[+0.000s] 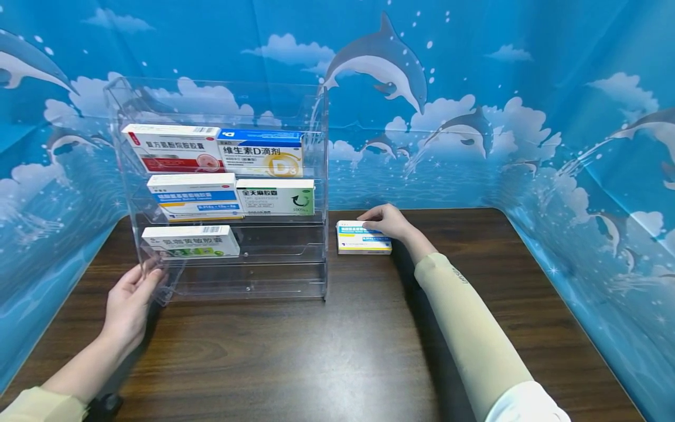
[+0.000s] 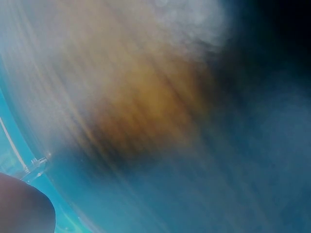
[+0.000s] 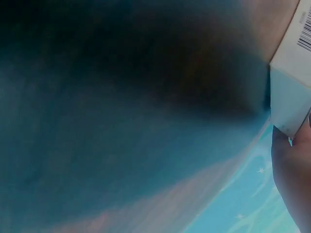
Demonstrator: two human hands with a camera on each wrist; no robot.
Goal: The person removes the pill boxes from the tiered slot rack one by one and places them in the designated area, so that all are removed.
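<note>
A clear acrylic display rack [image 1: 279, 253] stands on the left of the table, and my left hand [image 1: 128, 302] grips its lower left side panel. A thumb or finger shows at the corner of the left wrist view, beside a clear plastic edge. My right hand [image 1: 389, 224] holds a white medicine box [image 1: 364, 240] with blue and yellow bands, to the right of the rack. Thumb and fingers lie over the box's upper right part. In the right wrist view the box [image 3: 291, 99] shows a barcode, with fingers below it; most of that view is blurred.
On the rack stand a red-and-white box [image 1: 176, 149], a blue vitamin D box [image 1: 261, 153], a blue-banded box [image 1: 195, 197], a green-and-white box [image 1: 276, 198] and a lower white-and-green box [image 1: 191, 242]. A dolphin-print curtain [image 1: 369, 105] surrounds the dark wooden table [image 1: 295, 357].
</note>
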